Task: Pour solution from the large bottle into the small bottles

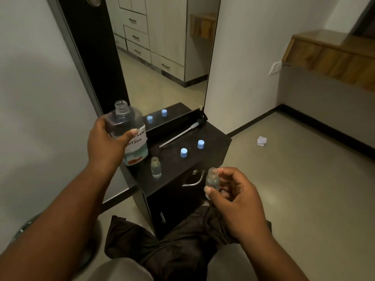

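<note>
My left hand [105, 142] grips the large clear bottle [132, 126], uncapped and nearly upright, with a white label and liquid low inside, held above the left edge of the black cabinet top [215, 136]. My right hand [233, 191] holds a small open clear bottle [212, 180] in front of the cabinet, apart from the large one. A second small open bottle [156, 167] stands on the cabinet top near its front edge, with a little liquid in it. Two blue caps [183, 153] [200, 144] lie on the top behind it.
A white pump tube with a black head [178, 134] lies across the cabinet top. A tall mirror [166, 57] stands behind, reflecting drawers and the caps. The cabinet drawer has a metal handle [193, 181]. A crumpled tissue [261, 141] lies on the floor at right.
</note>
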